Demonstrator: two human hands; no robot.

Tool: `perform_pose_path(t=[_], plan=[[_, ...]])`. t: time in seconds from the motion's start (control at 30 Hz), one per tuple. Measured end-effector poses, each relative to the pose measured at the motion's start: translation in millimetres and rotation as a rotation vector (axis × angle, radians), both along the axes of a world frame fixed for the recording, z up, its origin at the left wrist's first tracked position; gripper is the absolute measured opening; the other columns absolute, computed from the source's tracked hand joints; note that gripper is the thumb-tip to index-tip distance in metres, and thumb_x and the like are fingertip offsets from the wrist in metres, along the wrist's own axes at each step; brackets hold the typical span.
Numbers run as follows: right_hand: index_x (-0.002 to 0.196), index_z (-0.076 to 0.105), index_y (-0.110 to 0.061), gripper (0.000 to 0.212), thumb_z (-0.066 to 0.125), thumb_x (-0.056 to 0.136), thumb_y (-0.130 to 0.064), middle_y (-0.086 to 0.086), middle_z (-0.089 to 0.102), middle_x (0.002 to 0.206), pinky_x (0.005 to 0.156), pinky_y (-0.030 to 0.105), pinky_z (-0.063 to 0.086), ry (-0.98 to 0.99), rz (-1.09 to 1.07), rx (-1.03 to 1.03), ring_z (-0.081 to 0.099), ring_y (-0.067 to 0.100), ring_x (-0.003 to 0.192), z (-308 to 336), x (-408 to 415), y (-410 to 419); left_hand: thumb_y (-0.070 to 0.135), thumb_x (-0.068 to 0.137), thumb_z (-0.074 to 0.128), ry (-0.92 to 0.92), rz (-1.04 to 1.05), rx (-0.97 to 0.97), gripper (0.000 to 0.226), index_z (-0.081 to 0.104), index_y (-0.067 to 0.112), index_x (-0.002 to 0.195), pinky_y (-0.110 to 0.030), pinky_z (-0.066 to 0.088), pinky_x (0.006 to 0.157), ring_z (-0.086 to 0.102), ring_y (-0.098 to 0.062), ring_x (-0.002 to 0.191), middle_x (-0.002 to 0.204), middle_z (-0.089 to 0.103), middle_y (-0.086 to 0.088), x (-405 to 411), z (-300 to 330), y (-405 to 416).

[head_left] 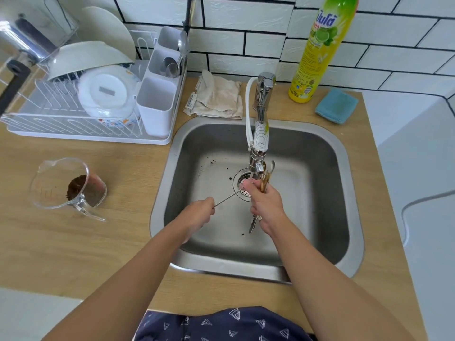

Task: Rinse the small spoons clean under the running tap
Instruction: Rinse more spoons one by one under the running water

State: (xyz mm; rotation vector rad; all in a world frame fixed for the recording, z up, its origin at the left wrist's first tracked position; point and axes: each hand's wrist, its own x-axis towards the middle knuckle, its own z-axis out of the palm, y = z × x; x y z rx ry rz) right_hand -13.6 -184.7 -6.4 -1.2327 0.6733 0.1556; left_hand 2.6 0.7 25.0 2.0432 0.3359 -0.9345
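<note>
Right hand [264, 201]: grips bundled small spoons [264, 179] under tap [258, 153]. Left hand [199, 212], at 9 o'clock: pinches single spoon [227, 198] over sink [320, 148].

This is a home kitchen: a steel sink [320, 153] with a tap [261, 124] is set in a wooden counter [98, 242] below white wall tiles [246, 20], with a rack of washed dishes [73, 124], a bottle of dish soap [320, 50], a cloth [219, 97] and a blue sponge [336, 105] beside it
</note>
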Motion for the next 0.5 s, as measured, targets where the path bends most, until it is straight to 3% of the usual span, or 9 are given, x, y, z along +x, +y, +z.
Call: perform_pose_path(t=[0.1, 0.17, 0.27, 0.4, 0.5], plan=[[0.089, 0.076, -0.013, 0.022, 0.069, 0.097, -0.032, -0.005, 0.079, 0.078, 0.042, 0.021, 0.028, 0.017, 0.0, -0.109, 0.033, 0.003, 0.041, -0.1, 3.6, 3.1, 0.035, 0.085, 0.035, 0.103, -0.004, -0.08, 0.024, 0.032, 0.025, 0.063, -0.032, 0.013, 0.051, 0.015, -0.016, 0.05, 0.052, 0.025, 0.008, 4.9, 1.6, 7.1], [0.078, 0.076, -0.02, 0.026, 0.067, 0.099, -0.032, 0.001, 0.081, 0.092, 0.049, 0.021, 0.032, -0.012, -0.003, -0.16, 0.041, 0.001, 0.042, -1.6, 2.9, 0.3, 0.043, 0.087, 0.038, 0.123, -0.046, -0.117, 0.031, 0.036, 0.025, 0.062, -0.027, 0.011, 0.046, 0.014, -0.014, 0.047, 0.052, 0.026, 0.009, 6.7, -0.5, 8.9], [0.09, 0.076, -0.022, 0.011, 0.069, 0.098, -0.025, -0.004, 0.08, 0.09, 0.059, 0.017, 0.037, -0.074, 0.02, -0.209, 0.055, -0.005, 0.052, -2.8, -2.4, -10.5, 0.052, 0.097, 0.04, 0.082, -0.148, -0.178, 0.041, 0.048, 0.021, 0.071, -0.021, 0.017, 0.043, 0.021, -0.011, 0.044, 0.055, 0.039, 0.008, 9.7, -5.1, 0.2], [0.085, 0.077, -0.02, 0.01, 0.073, 0.094, -0.023, -0.005, 0.075, 0.082, 0.057, 0.021, 0.036, -0.066, -0.063, -0.265, 0.05, -0.002, 0.047, 4.0, -0.1, -39.7, 0.048, 0.101, 0.04, -0.165, -0.324, -0.153, 0.036, 0.068, 0.025, 0.102, -0.023, 0.039, 0.055, 0.044, -0.01, 0.052, 0.074, 0.063, 0.006, 25.1, -7.5, -35.8], [0.075, 0.078, -0.024, 0.016, 0.075, 0.091, -0.026, 0.0, 0.075, 0.086, 0.048, 0.021, 0.033, -0.037, -0.037, -0.281, 0.041, 0.001, 0.041, 12.2, 5.7, -57.6, 0.04, 0.102, 0.043, -0.423, -0.413, -0.086, 0.032, 0.065, 0.019, 0.093, -0.027, 0.044, 0.065, 0.054, -0.012, 0.063, 0.077, 0.065, 0.007, 36.5, -5.3, -73.1]])
